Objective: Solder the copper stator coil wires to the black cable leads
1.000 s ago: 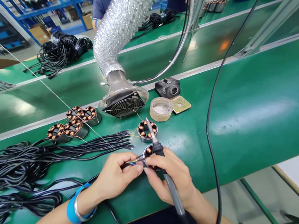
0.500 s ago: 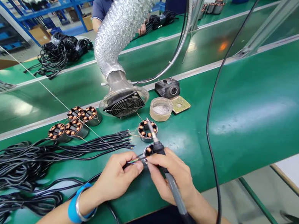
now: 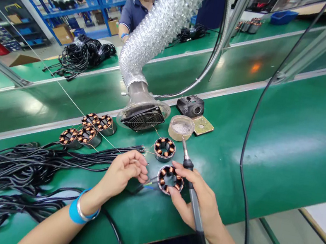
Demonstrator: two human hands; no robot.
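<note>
My right hand [image 3: 197, 195] grips a soldering iron [image 3: 194, 203] and touches the upright black ring with copper coils [image 3: 170, 180] with thumb and fingertips. The iron's tip points up beside the round pale dish [image 3: 180, 128]. Thin coloured wires and a black cable end lie at the ring's left side. My left hand [image 3: 127, 170], with a blue band at the wrist, has curled fingers just left of these wires. A thin pale wire [image 3: 69, 99] from the upper left runs into it. Another coil ring [image 3: 164, 149] stands behind.
Several coil rings [image 3: 87, 136] and a big heap of black cables [image 3: 15, 171] lie at the left. A fan [image 3: 143, 119] on a silver duct [image 3: 164, 25] hangs behind the dish. A black holder [image 3: 190, 106] stands beside it. The iron's cord loops at the right. Another person is across the bench.
My left hand has let go of the coloured wires and moved left. The coil ring is now more fully visible at my right hand's fingers. The iron's tip has swung toward the dish. The view has shifted.
</note>
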